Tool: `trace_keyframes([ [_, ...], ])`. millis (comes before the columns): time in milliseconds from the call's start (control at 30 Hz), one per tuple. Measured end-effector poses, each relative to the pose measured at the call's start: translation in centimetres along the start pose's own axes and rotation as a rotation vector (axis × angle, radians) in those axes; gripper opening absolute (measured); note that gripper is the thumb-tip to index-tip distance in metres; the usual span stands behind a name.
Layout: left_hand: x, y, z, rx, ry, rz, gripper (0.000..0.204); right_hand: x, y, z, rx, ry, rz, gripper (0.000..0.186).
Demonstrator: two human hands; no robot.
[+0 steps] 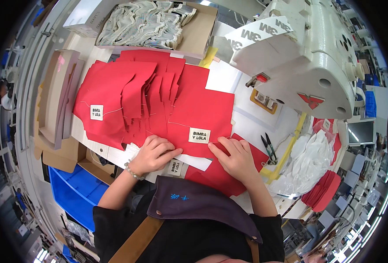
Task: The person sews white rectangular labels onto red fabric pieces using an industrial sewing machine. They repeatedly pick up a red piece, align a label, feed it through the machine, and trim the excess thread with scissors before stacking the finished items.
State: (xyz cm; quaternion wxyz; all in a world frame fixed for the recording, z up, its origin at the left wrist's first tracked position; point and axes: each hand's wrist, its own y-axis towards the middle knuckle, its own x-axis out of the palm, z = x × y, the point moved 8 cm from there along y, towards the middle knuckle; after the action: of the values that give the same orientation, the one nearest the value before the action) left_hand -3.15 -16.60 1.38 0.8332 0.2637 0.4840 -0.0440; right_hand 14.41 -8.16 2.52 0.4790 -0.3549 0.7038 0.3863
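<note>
A red fabric panel with a white sewn-on label lies in front of me, thread tails trailing from the label. My left hand is closed at the panel's near left edge, fingers curled and thumb pointing right. At the near right, my right hand has bent fingers on the panel, its thumb and forefinger tips just beside the label's lower right corner. What lies under the fingers is hidden. Nearer my body is more red fabric, beside another white label. To the left, several labelled red panels overlap in a pile.
A white sewing machine stands at the right, with black thread snips before it. A cardboard box of folded label strips is at the back. At the right lies a clear bag of white items; a blue bin sits lower left.
</note>
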Motion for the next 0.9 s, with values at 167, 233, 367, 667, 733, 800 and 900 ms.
trace_keyframes([
  [167,-0.1,0.0,-0.1,-0.033,-0.025,0.008,0.038,0.0,-0.1,-0.1,0.023,0.011,-0.003,0.039],
  [233,-0.3,0.0,-0.3,-0.071,-0.036,0.04,0.037,-0.3,-0.1,-0.2,0.008,-0.012,0.009,0.037],
  [367,-1.2,0.1,-0.4,-0.076,0.02,0.05,0.033,-0.7,-0.7,-0.1,0.028,0.018,0.035,0.035],
  [667,-3.6,1.4,0.2,-0.045,0.004,0.142,0.029,-1.4,-1.4,0.3,0.105,0.066,0.105,0.039],
  [733,-3.7,1.7,0.0,-0.084,-0.057,0.131,0.025,-1.6,-1.3,0.2,0.119,0.084,0.098,0.043],
  [800,-3.6,2.2,-0.3,-0.126,-0.151,0.133,0.021,-1.7,-1.3,0.1,0.133,0.097,0.083,0.047],
  [900,-3.4,3.1,-0.9,-0.235,-0.349,0.161,0.016,-2.0,-1.0,0.0,0.181,0.14,0.129,0.05],
])
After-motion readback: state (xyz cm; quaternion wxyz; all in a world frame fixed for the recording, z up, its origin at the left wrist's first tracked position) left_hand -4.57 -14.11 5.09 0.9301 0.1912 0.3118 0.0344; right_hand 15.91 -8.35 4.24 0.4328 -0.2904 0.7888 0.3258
